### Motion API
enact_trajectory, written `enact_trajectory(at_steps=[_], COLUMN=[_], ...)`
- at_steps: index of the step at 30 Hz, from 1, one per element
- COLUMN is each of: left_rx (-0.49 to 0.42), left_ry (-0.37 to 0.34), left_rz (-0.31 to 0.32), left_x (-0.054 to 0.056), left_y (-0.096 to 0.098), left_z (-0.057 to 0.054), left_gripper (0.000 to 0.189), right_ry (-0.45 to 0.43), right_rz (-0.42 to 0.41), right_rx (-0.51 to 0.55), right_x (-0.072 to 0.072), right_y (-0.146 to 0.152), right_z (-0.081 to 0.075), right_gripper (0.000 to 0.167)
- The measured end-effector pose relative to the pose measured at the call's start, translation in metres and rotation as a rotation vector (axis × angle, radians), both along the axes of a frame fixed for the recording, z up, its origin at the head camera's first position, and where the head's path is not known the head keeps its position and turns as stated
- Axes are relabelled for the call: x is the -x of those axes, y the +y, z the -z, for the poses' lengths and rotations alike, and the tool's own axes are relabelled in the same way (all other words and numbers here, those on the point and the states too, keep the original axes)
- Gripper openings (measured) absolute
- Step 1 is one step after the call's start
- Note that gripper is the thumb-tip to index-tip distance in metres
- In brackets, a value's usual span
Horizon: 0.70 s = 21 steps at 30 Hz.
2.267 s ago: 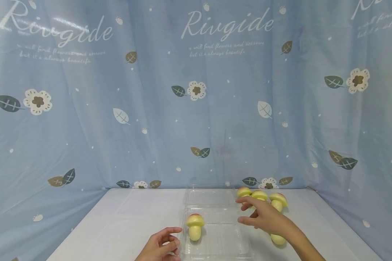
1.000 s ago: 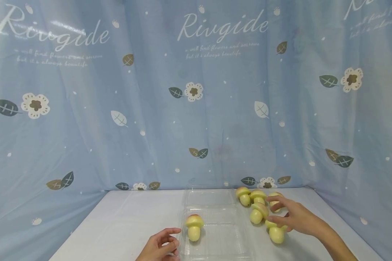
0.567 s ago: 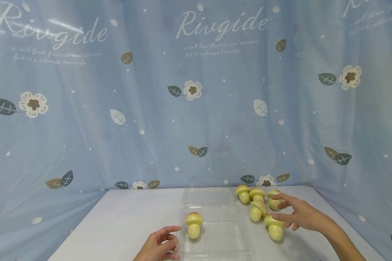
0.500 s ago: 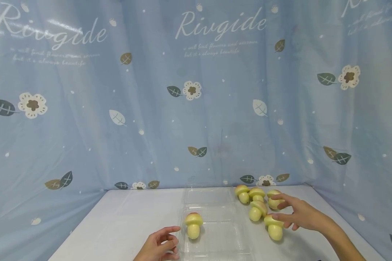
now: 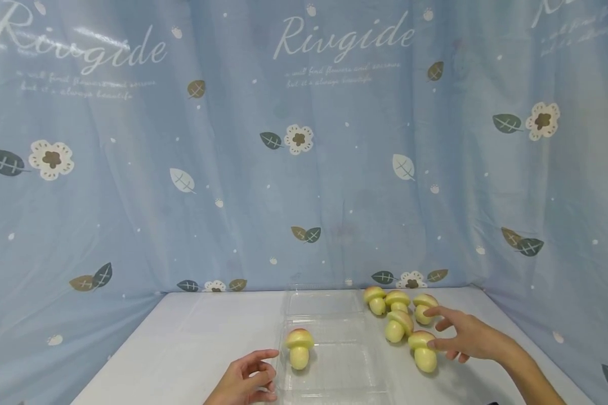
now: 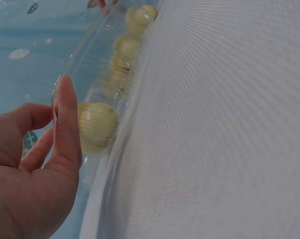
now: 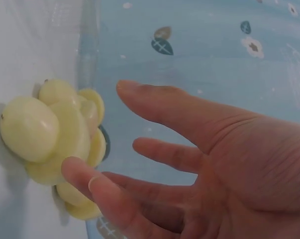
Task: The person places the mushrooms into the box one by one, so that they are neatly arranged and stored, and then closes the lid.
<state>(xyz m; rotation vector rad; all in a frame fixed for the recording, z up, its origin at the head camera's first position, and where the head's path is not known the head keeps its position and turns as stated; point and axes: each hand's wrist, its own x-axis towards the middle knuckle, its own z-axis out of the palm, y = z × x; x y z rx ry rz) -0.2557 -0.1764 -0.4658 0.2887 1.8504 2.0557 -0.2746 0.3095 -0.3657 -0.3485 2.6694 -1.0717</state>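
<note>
A yellow toy mushroom (image 5: 299,358) with a reddish-topped cap lies in the left part of a clear plastic box (image 5: 347,360). At the box's left edge rests my left hand (image 5: 245,379), its fingertips touching the rim and its fingers relaxed. My right hand (image 5: 468,336) reaches in from the right with fingers spread. Its thumb tip is close to the cap of the nearest toy mushroom (image 5: 425,360), and its index fingertip overlaps a toy mushroom (image 5: 423,315) farther back. The right wrist view shows the palm (image 7: 254,169) holding nothing. Whether those fingertips touch is unclear.
More matching toy mushrooms (image 5: 396,331) cluster right of the box on the white table (image 5: 182,349). The box's clear lid (image 5: 324,302) lies open toward the back. Behind the table hangs a blue printed curtain (image 5: 354,185).
My right hand has moved right from beside the box to the near-right toy mushrooms, with its fingers still spread. My left hand has stayed at the box's left edge.
</note>
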Motion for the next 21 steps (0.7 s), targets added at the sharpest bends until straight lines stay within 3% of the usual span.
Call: enact_trajectory(at_steps=[14,21], left_rx=[-0.001,-0.013], left_ry=[0.003,0.013], left_rz=[0.007,0.017], left_x=[0.001,0.0], left_y=[0.0,-0.001], left_z=[-0.003,-0.001], left_gripper=[0.054,0.055], right_ry=[-0.02,-0.042], right_rz=[0.02,-0.01], right_rx=[-0.038,0.002], right_x=[0.008,0.009], right_y=[-0.001,0.002], right_z=[0.016,0.026], right_gripper=[0.07,0.068])
